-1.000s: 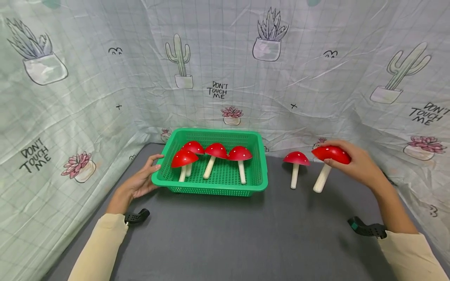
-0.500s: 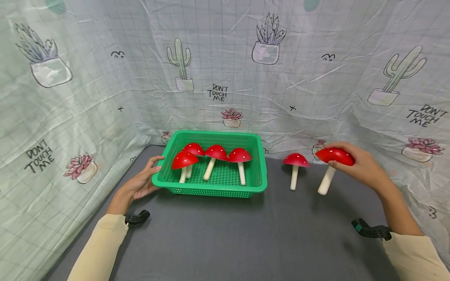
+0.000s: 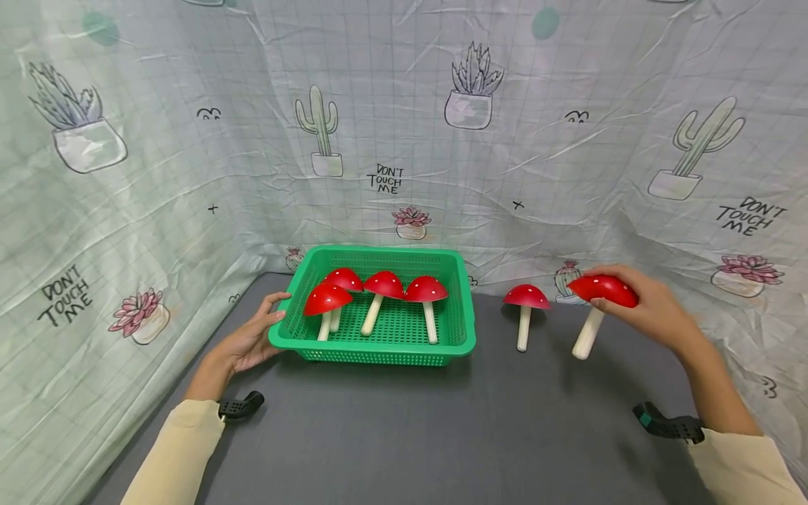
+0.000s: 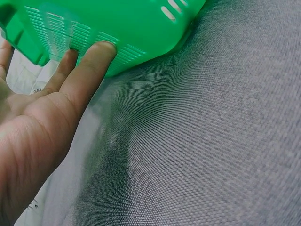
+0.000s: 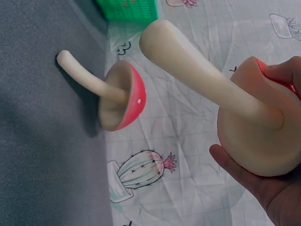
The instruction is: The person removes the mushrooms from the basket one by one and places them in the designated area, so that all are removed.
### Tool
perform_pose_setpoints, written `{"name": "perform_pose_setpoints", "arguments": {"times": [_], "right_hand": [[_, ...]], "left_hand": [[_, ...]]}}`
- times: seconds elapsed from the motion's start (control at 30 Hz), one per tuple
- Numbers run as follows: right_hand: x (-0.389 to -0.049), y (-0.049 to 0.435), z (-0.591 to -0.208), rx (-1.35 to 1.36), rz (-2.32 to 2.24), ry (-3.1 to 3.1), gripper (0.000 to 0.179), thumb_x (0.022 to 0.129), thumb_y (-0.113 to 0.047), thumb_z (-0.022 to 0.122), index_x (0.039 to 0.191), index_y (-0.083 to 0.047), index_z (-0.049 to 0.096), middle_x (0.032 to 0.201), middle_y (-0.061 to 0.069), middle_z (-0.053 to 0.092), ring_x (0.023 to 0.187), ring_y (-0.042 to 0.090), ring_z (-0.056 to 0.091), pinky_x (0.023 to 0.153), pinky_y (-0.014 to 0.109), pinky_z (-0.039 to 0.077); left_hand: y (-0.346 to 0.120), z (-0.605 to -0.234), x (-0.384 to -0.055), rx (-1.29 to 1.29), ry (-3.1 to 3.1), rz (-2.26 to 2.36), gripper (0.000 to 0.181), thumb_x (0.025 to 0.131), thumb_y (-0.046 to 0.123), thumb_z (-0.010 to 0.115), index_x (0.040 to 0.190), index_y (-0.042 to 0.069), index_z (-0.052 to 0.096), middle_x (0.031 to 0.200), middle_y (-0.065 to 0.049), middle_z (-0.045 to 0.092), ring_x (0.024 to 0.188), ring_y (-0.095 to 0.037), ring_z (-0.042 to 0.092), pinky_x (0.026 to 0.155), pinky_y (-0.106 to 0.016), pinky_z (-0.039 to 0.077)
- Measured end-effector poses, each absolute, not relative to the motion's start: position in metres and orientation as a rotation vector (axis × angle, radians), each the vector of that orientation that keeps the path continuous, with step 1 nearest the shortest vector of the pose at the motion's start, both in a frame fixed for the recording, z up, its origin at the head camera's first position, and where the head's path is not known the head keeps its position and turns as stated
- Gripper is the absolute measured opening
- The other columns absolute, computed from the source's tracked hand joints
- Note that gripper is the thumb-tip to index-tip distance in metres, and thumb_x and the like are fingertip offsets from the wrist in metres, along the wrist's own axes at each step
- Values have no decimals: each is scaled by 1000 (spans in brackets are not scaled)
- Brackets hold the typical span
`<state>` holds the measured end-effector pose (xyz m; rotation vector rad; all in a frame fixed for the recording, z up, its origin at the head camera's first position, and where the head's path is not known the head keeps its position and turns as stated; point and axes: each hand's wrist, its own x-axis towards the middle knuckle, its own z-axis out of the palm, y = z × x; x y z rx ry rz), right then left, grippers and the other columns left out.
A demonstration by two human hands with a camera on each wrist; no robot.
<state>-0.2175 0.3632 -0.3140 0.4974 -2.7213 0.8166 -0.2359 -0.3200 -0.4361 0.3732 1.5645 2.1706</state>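
In the head view, my left hand [image 3: 255, 340] is at the left end of a green perforated basket [image 3: 379, 355]. Its fairly straight fingers [image 4: 89, 70] touch the basket's outer wall in the left wrist view. Several toy mushrooms [image 3: 383, 284] with red, white-dotted caps and pale stems lie inside the basket. To the right, my right hand [image 3: 656, 308] grips a similar mushroom [image 3: 604, 289] by its cap, raised above the table with the stem slanting down to the left. Between it and the basket, another mushroom [image 3: 526, 297] lies on the table; its cap is by the back curtain.
A dark grey table [image 3: 404, 435] extends in front of the basket. Pale curtain [image 3: 353, 196] printed with potted plants encloses the back and both sides, close behind the basket. Black wrist bands [image 3: 669, 424] are worn on both arms.
My right hand has moved slightly right with its mushroom, away from the one on the table. The left hand keeps its place at the basket. The head view has tilted a little upward.
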Motion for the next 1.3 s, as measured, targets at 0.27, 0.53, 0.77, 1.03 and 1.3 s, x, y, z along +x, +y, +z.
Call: {"name": "perform_pose_setpoints", "arguments": {"times": [0.27, 0.53, 0.77, 1.03, 1.3], "right_hand": [[-214, 369, -321, 518, 831, -2719, 51, 89, -23, 78, 136, -16, 59, 132, 20, 57, 107, 38, 51, 61, 22, 50], [-217, 374, -326, 487, 806, -2744, 52, 89, -25, 77, 137, -15, 57, 131, 24, 56, 107, 42, 50, 61, 23, 49], [-219, 377, -329, 466, 809, -2758, 52, 91, -27, 76, 138, -14, 56, 132, 25, 55, 107, 43, 49, 62, 26, 49], [-222, 373, -332, 474, 814, -2768, 51, 92, -29, 75, 137, -14, 56, 132, 24, 55, 108, 43, 49, 64, 33, 50], [-228, 375, -337, 467, 839, -2783, 51, 92, -28, 75, 138, -14, 57, 135, 23, 55, 109, 42, 50, 64, 32, 50]], "left_hand": [[-319, -435, -234, 340, 1584, 2161, 36, 113, 20, 34, 141, 37, 21, 139, -8, 38, 97, -19, 66, 86, -40, 57], [-319, -437, -237, 367, 1569, 2165, 35, 113, 18, 32, 141, 36, 21, 138, -9, 40, 97, -20, 66, 86, -41, 57], [-316, -437, -239, 335, 1588, 2163, 35, 113, 19, 33, 140, 37, 21, 140, -10, 36, 99, -20, 66, 87, -41, 57], [-319, -438, -238, 373, 1584, 2166, 36, 113, 18, 33, 141, 36, 19, 139, -10, 39, 99, -21, 66, 87, -41, 56], [-319, -437, -237, 352, 1607, 2155, 36, 113, 18, 34, 141, 36, 20, 138, -10, 36, 95, -18, 66, 86, -40, 56]]}}
